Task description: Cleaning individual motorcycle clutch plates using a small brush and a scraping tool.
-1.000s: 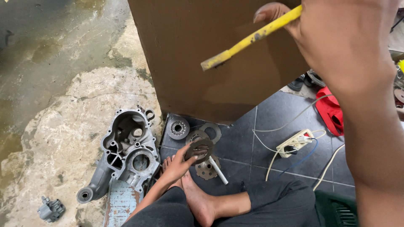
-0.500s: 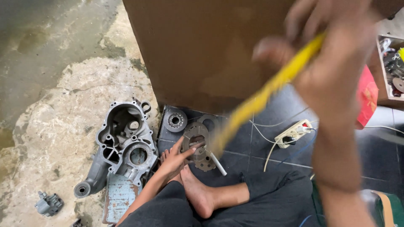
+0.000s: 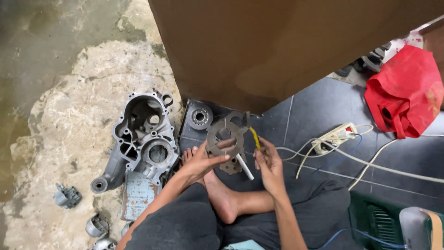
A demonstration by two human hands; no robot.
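My left hand (image 3: pixel 202 160) holds a round grey metal plate with cut-outs (image 3: pixel 225 137) above the tiled floor. My right hand (image 3: pixel 268 164) grips a thin yellow-handled tool (image 3: pixel 254 137), its tip up against the plate's right edge. A white rod (image 3: pixel 243 167) and another flat toothed part (image 3: pixel 232 165) lie just under the plate. My bare foot (image 3: pixel 221 194) rests below both hands.
A grey engine casing (image 3: pixel 144 137) lies to the left on rough concrete, a round gear part (image 3: pixel 200 117) beside it. A brown board (image 3: pixel 286 46) stands behind. A white power strip with cables (image 3: pixel 334 136), a red bag (image 3: pixel 404 96), small metal parts (image 3: pixel 67 196) and a green crate (image 3: pixel 377 217) surround me.
My right hand has come down from high near the camera with the yellow tool to the plate. The left hand has lifted the plate slightly.
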